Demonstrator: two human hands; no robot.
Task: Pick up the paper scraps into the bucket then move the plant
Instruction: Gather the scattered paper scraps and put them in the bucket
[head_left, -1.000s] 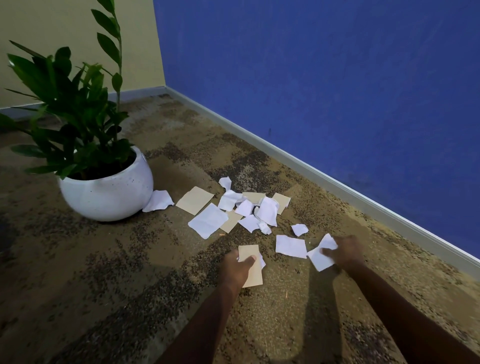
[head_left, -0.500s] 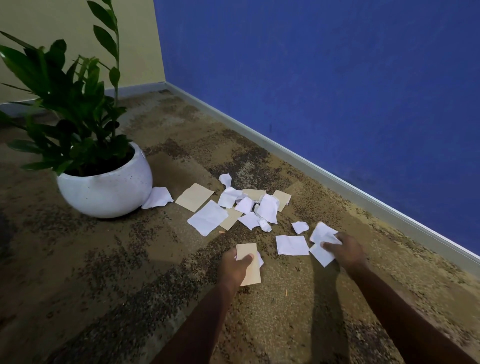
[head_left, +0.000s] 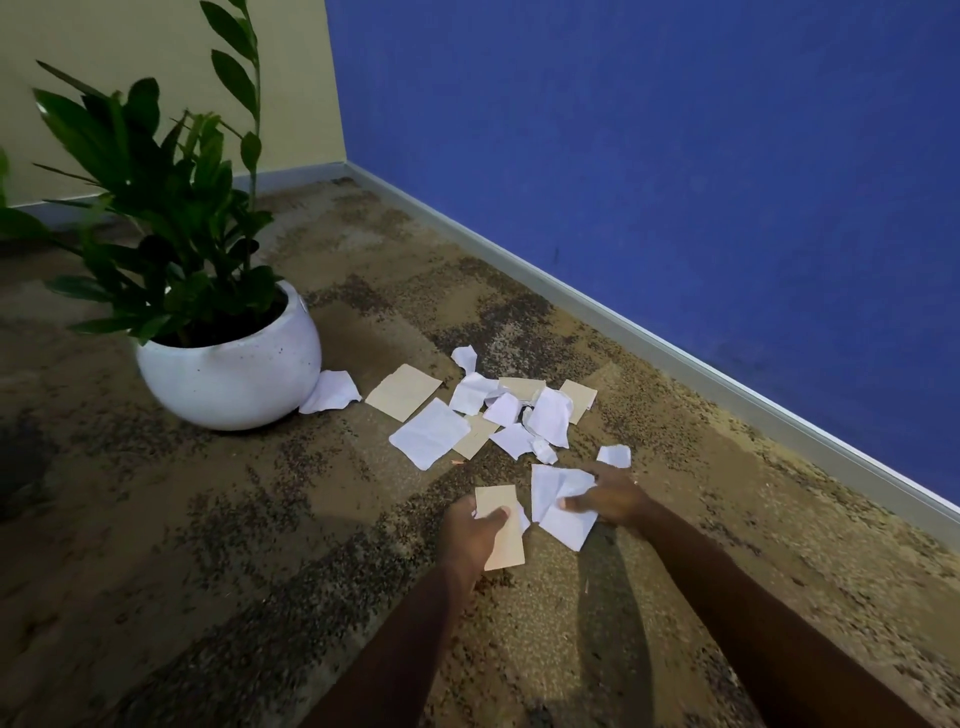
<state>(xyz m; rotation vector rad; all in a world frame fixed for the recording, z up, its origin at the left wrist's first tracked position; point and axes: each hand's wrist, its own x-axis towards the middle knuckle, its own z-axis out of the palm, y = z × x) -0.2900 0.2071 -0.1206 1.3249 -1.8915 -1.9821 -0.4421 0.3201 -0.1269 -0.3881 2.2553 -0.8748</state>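
— While your left hand (head_left: 470, 535) pinches the tan scrap (head_left: 504, 530), thumb on top and fingers curled beneath, is the right gripping too?

— Yes. Your right hand (head_left: 615, 499) has its fingers bunched on a couple of white scraps (head_left: 563, 506), thumb pressing from the near side. It looks like you're gathering a wad in each hand to save trips.

— Where's the rest?

— Just beyond your knuckles the main scatter (head_left: 498, 410) lies on the carpet (head_left: 208, 519), white and tan overlapping. One small white piece (head_left: 614, 455) sits beside your right hand. A stray scrap (head_left: 332, 391) touches the base of the white pot (head_left: 234, 374). That's likely why the plant (head_left: 171, 208) moves last, in case paper is tucked under it.

— And the bucket?

— Not in view. You'll have to turn and find it before unloading.
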